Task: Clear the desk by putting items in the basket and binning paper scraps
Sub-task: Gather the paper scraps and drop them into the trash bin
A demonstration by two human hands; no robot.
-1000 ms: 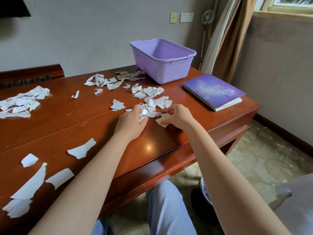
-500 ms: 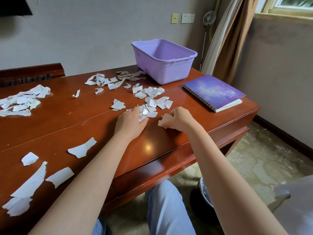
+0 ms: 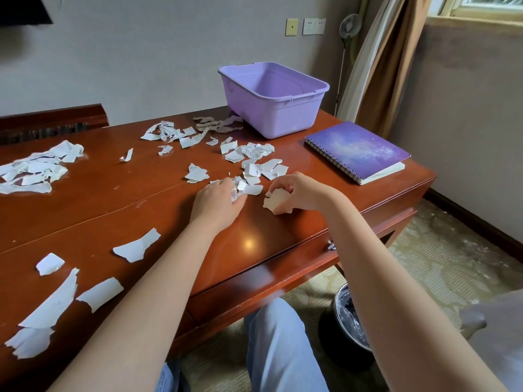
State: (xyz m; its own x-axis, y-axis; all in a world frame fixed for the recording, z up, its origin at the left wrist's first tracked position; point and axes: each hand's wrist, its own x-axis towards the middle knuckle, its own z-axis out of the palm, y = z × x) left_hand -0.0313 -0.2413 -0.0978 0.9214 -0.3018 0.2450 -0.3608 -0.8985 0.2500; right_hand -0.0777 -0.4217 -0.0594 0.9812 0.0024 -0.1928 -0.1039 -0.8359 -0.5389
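Note:
White paper scraps (image 3: 252, 162) lie scattered over the brown desk (image 3: 119, 199). My left hand (image 3: 216, 203) rests palm down at the near edge of the middle pile, fingers curled on a few scraps. To its right, my right hand (image 3: 300, 192) pinches a bunch of scraps (image 3: 276, 202) just above the desk. An empty purple basket (image 3: 273, 99) stands at the back of the desk. Right of it lies a purple spiral notebook (image 3: 358, 151). A bin (image 3: 349, 321) stands on the floor under the desk's right side, partly hidden by my right arm.
More scraps lie at the far left (image 3: 34, 168) and near the front left edge (image 3: 53, 301). A wall and a curtain (image 3: 379, 66) close off the back and right. My knees in jeans (image 3: 277, 343) are below the desk edge.
My right hand has gathered scraps off the desk and lifted slightly with them bunched in its fingers. My left hand has stayed on the pile.

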